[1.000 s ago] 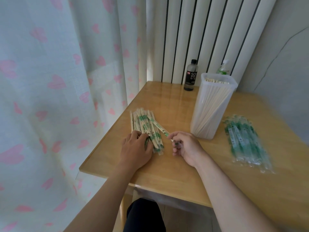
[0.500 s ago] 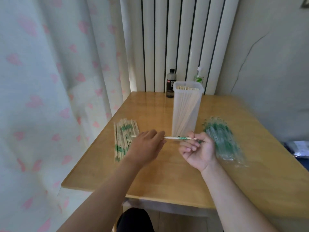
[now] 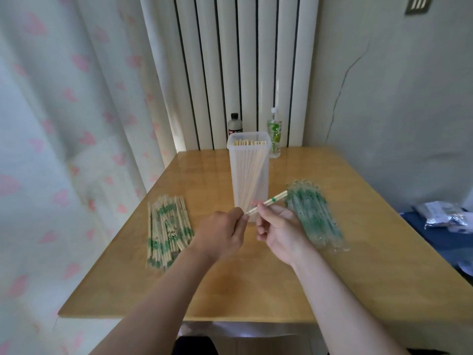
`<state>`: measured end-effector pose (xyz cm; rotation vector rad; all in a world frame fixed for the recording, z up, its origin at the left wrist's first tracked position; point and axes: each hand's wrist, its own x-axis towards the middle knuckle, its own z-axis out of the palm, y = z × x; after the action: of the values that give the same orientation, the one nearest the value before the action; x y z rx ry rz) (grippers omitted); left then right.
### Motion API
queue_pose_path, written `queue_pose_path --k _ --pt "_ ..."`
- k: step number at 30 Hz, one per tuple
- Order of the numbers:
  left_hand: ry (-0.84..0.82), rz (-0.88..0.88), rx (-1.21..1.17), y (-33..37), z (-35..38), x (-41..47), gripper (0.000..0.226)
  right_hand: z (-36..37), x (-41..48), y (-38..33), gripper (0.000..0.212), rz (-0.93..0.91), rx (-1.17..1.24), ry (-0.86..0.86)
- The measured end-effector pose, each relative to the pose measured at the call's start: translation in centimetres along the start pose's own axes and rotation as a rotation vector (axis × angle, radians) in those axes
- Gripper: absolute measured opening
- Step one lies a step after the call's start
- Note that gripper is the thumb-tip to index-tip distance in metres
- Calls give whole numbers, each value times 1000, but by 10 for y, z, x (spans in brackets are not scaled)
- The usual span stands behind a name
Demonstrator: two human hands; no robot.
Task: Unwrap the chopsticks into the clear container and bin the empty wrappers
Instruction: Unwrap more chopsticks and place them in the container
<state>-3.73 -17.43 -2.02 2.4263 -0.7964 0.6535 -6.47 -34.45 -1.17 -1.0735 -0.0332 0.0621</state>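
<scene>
above the table, left hand and right hand each pinch one wrapped chopstick pair; unwrapping step, next probably tearing it open.

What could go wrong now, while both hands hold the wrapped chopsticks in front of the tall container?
1. The left hand pinches only the tip of the wrapped chopsticks, held by the right hand; a sharp pull might send the sticks onto the table.
2. The tall clear container stands behind both hands and could be knocked over.
3. The empty wrappers lie loose; no bin is in view, so they may scatter.
</scene>
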Motion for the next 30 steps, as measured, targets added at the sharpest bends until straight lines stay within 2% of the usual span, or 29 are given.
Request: queue_pose_path --k 2,7,11,15,20,25,28,30 --pt "-18 -4 15 0 -2 1 45 0 2 -3 18 -15 -13 33" --pt "-54 -8 119 -11 -9 1 43 -15 7 -20 14 -48 155 177" --pt "-62 -8 191 -8 -7 6 44 -11 7 -10 18 -42 213 171" --pt "-63 -9 210 -7 -4 9 42 -7 6 -6 18 -25 166 122" --pt "-79 14 208 -12 -8 4 40 -18 9 -17 17 -55 220 216" --pt "-181 -66 304 -7 -6 14 44 -14 7 -9 16 -52 233 280" --pt "-203 -24 239 10 -2 22 48 -8 7 -4 13 -52 229 292" --pt "-210 18 223 22 3 24 40 -5 7 -4 12 -52 230 294"
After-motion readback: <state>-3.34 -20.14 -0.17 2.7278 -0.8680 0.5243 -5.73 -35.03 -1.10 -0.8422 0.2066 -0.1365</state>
